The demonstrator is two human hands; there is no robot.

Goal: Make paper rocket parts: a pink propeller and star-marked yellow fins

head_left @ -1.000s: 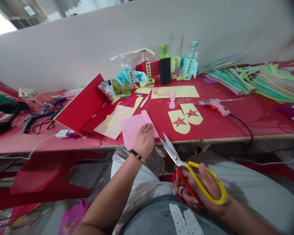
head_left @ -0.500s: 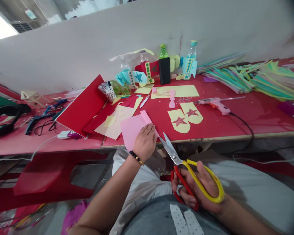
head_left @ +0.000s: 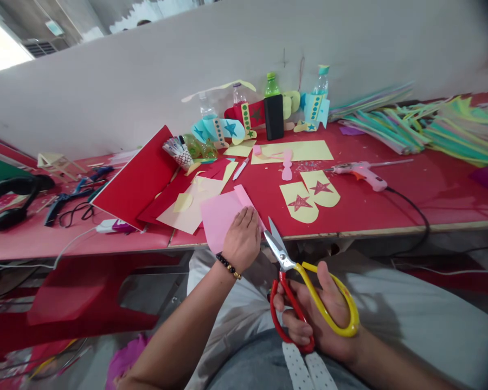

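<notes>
My left hand [head_left: 243, 235] lies flat with its fingers stretched out on a pink sheet of paper [head_left: 217, 215]. Along its right side the sheet has a folded strip, and my fingertips press on that strip near the table's front edge. In my right hand [head_left: 329, 303] is a pair of scissors [head_left: 283, 260] with one red and one yellow handle. Their blades are partly apart and point up towards the paper's right corner. Just right of the paper lie two cream paper pieces [head_left: 305, 215] with rounded ends and dark red stars.
A pink glue gun [head_left: 364, 172] with a black cord rests to the right. Decorated plastic bottles [head_left: 271, 85] and a black phone-like slab [head_left: 274, 117] stand along the wall. Left are a red board [head_left: 136, 176], a pen cup [head_left: 184, 158] and headphones [head_left: 12, 200]. Paper strips [head_left: 390, 127] are piled far right.
The scissors and my right hand have shifted a little to the left, closer to the pink paper. My left hand stays on the paper.
</notes>
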